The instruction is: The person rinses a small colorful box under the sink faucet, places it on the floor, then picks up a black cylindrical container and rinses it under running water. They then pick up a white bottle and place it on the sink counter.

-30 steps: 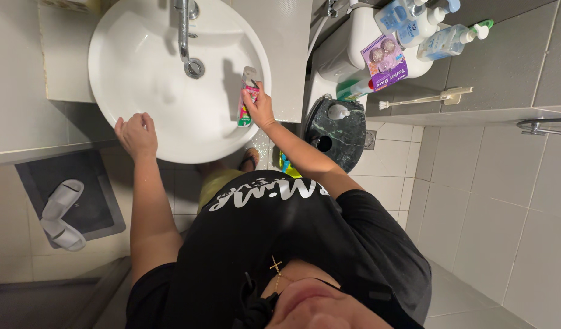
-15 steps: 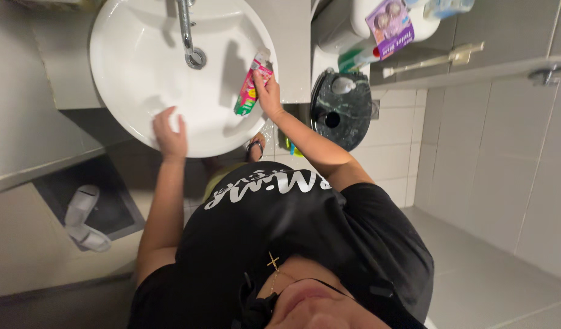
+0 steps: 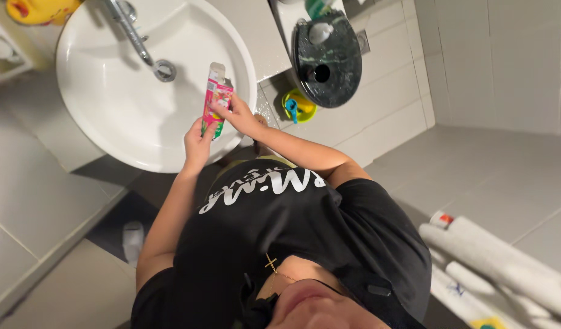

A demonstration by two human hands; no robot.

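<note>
Wore a black printed T-shirt [image 3: 274, 231] nearest the lens, with both forearms raised away from it. Closed the left hand [image 3: 198, 143] around the lower end of a flat pink-and-green packet with a pale top [image 3: 216, 97], thumb and fingers wrapped on its edges. Laid the right hand [image 3: 239, 117] against the middle of the same packet, fingertips pinching its near face; could not tell how firmly. Held the packet roughly upright and slightly tilted, just above the near rim of a round white ceramic basin [image 3: 110, 116], touching neither bowl nor rim as far as shown.

Judged as an early stage: packet lifted and gripped in two hands, top end apparently unopened, nothing squeezed out or set down. Showed no water at the curved chrome tap [image 3: 133, 35] or around the metal drain ring [image 3: 164, 70] farther back.

Placed beyond and to the right: a small yellow-green bowl with a blue piece [image 3: 298, 106] on the tiled floor, then a round black marbled lid [image 3: 328, 58]. Left a yellow plastic toy [image 3: 40, 9] at the far left corner, well apart from both hands.
</note>
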